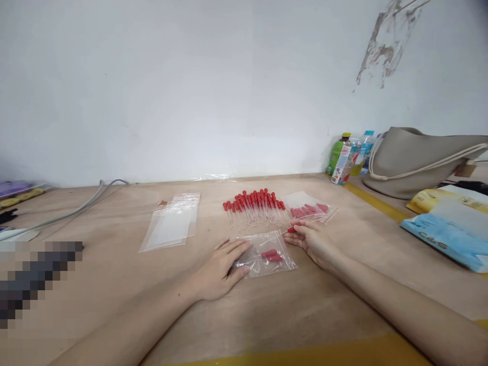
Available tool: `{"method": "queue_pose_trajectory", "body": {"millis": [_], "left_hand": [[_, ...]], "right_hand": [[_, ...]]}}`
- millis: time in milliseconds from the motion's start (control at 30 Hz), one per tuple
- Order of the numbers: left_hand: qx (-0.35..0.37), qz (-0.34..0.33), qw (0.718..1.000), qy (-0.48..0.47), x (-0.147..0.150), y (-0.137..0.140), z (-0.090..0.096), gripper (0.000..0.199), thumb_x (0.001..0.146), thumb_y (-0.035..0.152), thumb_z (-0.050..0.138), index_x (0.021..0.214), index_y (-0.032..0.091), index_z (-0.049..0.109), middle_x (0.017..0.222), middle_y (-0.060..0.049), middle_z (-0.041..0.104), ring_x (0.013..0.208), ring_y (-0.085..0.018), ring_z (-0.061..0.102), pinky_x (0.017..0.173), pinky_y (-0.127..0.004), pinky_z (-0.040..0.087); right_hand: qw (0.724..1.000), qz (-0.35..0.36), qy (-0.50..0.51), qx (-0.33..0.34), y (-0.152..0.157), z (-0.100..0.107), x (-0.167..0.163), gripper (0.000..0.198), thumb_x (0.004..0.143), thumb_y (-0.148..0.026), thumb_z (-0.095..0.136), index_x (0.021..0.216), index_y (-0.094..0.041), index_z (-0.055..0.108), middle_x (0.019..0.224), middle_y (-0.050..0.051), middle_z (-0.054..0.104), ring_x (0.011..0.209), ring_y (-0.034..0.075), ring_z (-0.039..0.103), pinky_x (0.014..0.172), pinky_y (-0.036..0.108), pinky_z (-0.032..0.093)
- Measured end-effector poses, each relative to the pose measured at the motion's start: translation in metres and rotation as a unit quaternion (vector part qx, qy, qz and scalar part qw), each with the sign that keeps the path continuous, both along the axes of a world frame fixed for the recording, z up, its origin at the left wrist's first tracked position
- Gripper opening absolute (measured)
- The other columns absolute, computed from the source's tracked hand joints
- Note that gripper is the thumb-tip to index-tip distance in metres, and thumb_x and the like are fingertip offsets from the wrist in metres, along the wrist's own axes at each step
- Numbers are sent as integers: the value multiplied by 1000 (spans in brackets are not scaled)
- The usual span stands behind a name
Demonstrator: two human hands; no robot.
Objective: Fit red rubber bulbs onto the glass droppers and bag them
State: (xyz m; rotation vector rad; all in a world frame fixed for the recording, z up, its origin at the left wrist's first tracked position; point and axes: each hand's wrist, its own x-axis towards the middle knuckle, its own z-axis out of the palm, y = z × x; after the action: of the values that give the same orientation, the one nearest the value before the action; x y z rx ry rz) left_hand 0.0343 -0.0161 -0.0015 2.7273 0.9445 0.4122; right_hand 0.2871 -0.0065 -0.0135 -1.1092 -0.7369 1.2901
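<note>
My left hand (224, 267) lies with fingers apart on the left end of a clear zip bag (261, 267). Two droppers with red rubber bulbs (271, 255) are inside that bag. Beside the bag's right edge, my right hand (310, 241) pinches a dropper by its red bulb (293, 229), its thin tip pointing left toward the bag. Behind the bag, a fanned pile of red-bulbed droppers (253, 203) rests on the table. To the pile's right is another zip bag (299, 199) with several droppers inside.
A stack of flat zip bags (171, 223) lies at the left, near a grey cable (82, 209). At the right are drink bottles (342, 161), a grey bag (417, 160) and a blue and yellow tissue pack (444, 236). A white wall (190, 91) rises behind the wooden table (293, 315).
</note>
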Motion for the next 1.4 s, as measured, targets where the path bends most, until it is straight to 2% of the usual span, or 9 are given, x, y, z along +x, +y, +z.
{"method": "queue_pose_trajectory", "body": {"millis": [200,300,467,700,867,1000,1067,1267,1400], "left_hand": [[2,-3,1000,-16,0,0,0,49,87,37,38,133,22,28,134,-6,38,124,-21,32,105,-46,21],[2,-2,1000,-17,0,0,-1,49,87,36,38,133,22,28,134,-6,38,123,-21,32,104,-46,21],[5,-3,1000,-9,-1,0,-1,48,87,37,37,132,22,28,134,-6,38,124,-21,31,105,-45,22],[5,3,1000,6,0,1,-1,48,88,38,36,133,23,28,135,-5,37,125,-19,31,106,-43,20],[6,0,1000,23,0,2,0,44,88,39,34,130,24,34,135,-6,36,125,-20,30,105,-45,20],[10,-4,1000,26,-1,2,-1,44,89,39,33,131,24,34,135,-6,36,125,-20,30,105,-45,20],[13,-6,1000,25,-1,2,-1,44,89,39,32,131,24,34,135,-6,37,125,-20,30,105,-45,20],[10,-6,1000,20,-1,3,-2,44,88,39,34,130,24,34,134,-6,38,124,-20,31,105,-45,19],[8,-5,1000,21,-1,3,-1,44,88,39,34,130,24,35,134,-5,37,125,-19,30,105,-44,19]], "right_hand": [[970,142,-198,4,-1,-2,9,23,59,-22,67,79,-15,57,52,-6,52,41,5,45,36,15,34],[960,133,-247,18,-2,-4,9,30,53,-26,71,74,-16,53,50,-8,51,35,3,40,33,15,29],[948,115,-288,74,-3,-8,-3,24,53,-33,71,60,-16,56,55,-1,60,51,12,55,47,22,43],[911,244,-311,120,-6,0,-4,21,67,-37,58,65,-17,64,67,1,66,66,16,60,63,28,46],[877,104,-464,75,14,15,21,17,67,-29,57,73,-15,64,70,3,66,63,14,59,55,22,43],[771,18,-635,35,48,28,31,14,69,-22,54,77,-15,63,73,3,66,66,12,59,57,18,41],[744,15,-668,12,65,33,29,14,66,-17,56,77,-14,63,76,5,67,71,14,60,59,18,41],[720,27,-689,-77,103,36,11,12,55,-7,60,65,-7,64,68,17,64,71,24,61,57,24,42],[734,17,-672,-98,113,35,1,18,53,-6,62,71,-7,63,69,18,63,73,28,62,58,28,44]]}}
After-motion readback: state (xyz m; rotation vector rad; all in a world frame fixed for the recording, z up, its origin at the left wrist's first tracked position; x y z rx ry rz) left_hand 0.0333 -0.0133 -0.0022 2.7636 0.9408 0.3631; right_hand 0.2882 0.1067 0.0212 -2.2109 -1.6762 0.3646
